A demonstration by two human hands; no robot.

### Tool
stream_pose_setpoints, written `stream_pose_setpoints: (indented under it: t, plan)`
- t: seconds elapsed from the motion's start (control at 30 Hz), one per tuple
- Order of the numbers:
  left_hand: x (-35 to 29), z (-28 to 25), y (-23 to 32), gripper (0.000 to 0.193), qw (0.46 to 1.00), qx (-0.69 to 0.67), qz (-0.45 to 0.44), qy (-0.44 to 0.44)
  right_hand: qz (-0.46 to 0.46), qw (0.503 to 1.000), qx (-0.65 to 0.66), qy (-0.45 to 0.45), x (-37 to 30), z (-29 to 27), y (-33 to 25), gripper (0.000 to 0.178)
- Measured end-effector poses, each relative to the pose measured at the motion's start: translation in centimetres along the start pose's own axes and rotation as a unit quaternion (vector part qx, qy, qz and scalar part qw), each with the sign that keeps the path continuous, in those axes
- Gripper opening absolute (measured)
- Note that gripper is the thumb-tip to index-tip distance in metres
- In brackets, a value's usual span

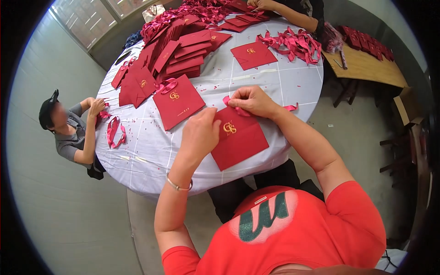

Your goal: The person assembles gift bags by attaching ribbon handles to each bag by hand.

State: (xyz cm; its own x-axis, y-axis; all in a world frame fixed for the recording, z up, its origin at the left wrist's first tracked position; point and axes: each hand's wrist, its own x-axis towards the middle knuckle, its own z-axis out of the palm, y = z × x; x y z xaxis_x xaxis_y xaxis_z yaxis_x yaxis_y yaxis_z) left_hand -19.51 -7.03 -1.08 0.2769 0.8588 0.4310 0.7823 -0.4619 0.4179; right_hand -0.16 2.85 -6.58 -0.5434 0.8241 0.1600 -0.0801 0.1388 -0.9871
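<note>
A flat red paper gift bag [243,144] with a gold emblem lies on the cloth right in front of me. My right hand [256,101] pinches a pink ribbon [226,101] at the bag's top edge, and a tail of the ribbon sticks out to the right. My left hand [200,133] is curled on the bag's upper left edge; its fingertips are partly hidden. Just left and beyond, another red bag [185,107] lies flat with a bunched pink ribbon [166,85] at its top.
Stacked red bags [183,57] and heaped ribbons [293,46] cover the far part of the round table [146,169]. One person [75,130] handles ribbon at the left; another person's arm [293,16] reaches in at the far side. A wooden table [371,68] stands at the right.
</note>
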Motion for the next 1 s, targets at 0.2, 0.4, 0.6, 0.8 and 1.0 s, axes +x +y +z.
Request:
stream_pose_setpoints:
  t: [0.2,0.4,0.6,0.8,1.0]
  plan:
    - [1.2,2.1,-1.0,0.023,0.999,0.015,-0.022,-0.046,0.073,0.997,0.017,0.015,-0.7,0.2,-1.7,0.020]
    - [1.0,2.6,-1.0,0.027,0.990,-0.123,0.012,-0.065,0.209,0.976,0.029,-0.050,-0.3,-0.3,-3.0,0.026]
    - [-0.8,4.4,-1.3,0.024,0.978,-0.190,0.010,-0.089,0.181,0.980,-0.038,-0.071,0.5,-1.1,-2.4,0.016]
    - [-1.2,4.9,-2.3,0.023,0.951,-0.267,-0.101,-0.121,0.191,0.976,-0.102,-0.018,0.5,-0.4,-2.6,0.017]
    - [-0.7,4.8,-3.3,0.017,0.886,-0.377,-0.201,-0.178,0.102,0.982,-0.141,0.079,0.4,0.0,-0.5,0.021]
